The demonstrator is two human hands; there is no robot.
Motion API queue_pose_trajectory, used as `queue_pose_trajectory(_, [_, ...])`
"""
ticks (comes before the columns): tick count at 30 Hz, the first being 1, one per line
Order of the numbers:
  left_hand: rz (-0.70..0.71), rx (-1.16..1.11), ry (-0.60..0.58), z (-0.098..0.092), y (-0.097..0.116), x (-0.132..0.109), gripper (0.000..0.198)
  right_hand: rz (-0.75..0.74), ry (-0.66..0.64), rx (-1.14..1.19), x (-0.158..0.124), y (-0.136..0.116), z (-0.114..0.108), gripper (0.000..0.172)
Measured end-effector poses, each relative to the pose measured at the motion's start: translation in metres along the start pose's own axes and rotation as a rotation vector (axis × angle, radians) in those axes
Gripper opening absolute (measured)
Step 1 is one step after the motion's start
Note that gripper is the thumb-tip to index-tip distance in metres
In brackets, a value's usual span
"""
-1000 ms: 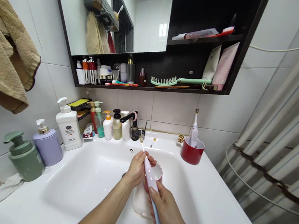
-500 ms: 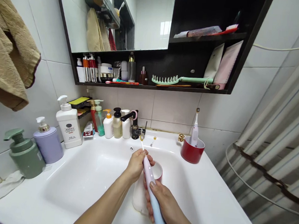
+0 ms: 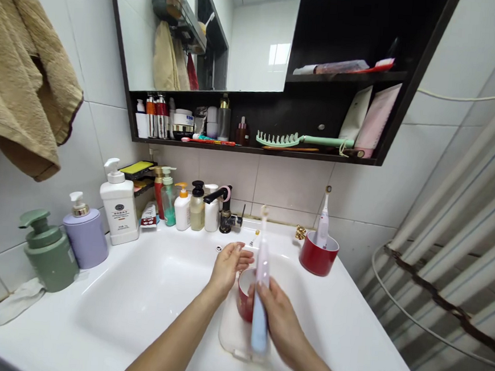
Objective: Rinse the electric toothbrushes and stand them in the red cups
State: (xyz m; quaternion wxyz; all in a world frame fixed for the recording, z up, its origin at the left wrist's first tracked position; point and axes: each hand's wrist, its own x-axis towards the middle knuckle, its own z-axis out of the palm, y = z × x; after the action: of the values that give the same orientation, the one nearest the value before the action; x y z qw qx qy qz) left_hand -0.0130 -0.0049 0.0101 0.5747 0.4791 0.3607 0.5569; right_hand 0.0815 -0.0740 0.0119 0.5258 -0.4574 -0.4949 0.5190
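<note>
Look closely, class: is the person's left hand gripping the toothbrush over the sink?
No, only the right hand grips that toothbrush; the left hand is open beside it.

Bathroom, home type. Sink (image 3: 149, 281) under the left fingers (image 3: 246, 258), black tap (image 3: 225, 211) just beyond. Mirror (image 3: 258, 55) and dark cabinet (image 3: 281, 116) above and past them. Pump bottles (image 3: 119, 211) and towel (image 3: 28, 77) left of them; toothbrush (image 3: 322, 227) in red cup (image 3: 318, 262) right. Tiled wall (image 3: 290, 183) behind.
</note>
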Motion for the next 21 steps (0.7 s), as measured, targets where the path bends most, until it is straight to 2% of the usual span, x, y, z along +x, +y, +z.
queue_pose_trajectory(2, [0.089,0.206,0.028,-0.007,-0.006,0.0,0.017,-0.142,0.15,-0.115,0.02,-0.007,-0.007,0.025])
queue_pose_trajectory(4, [0.176,0.468,-0.036,-0.013,-0.014,-0.004,0.013,-0.224,0.25,-0.297,0.041,-0.008,-0.013,0.028])
queue_pose_trajectory(7, [0.286,0.872,-0.222,-0.015,-0.025,-0.015,0.016,-0.212,0.287,-0.417,0.064,0.003,-0.019,0.029])
queue_pose_trajectory(11, [0.329,1.259,-0.417,-0.012,-0.031,-0.025,0.021,-0.157,0.281,-0.578,0.07,0.027,-0.022,0.026])
queue_pose_trajectory(16, [0.286,1.42,-0.458,-0.005,-0.032,-0.024,0.015,-0.117,0.265,-0.723,0.067,0.041,-0.023,0.024])
queue_pose_trajectory(21, [0.413,1.437,-0.444,0.011,-0.02,-0.009,0.016,-0.117,0.302,-0.78,0.079,0.024,-0.035,0.026])
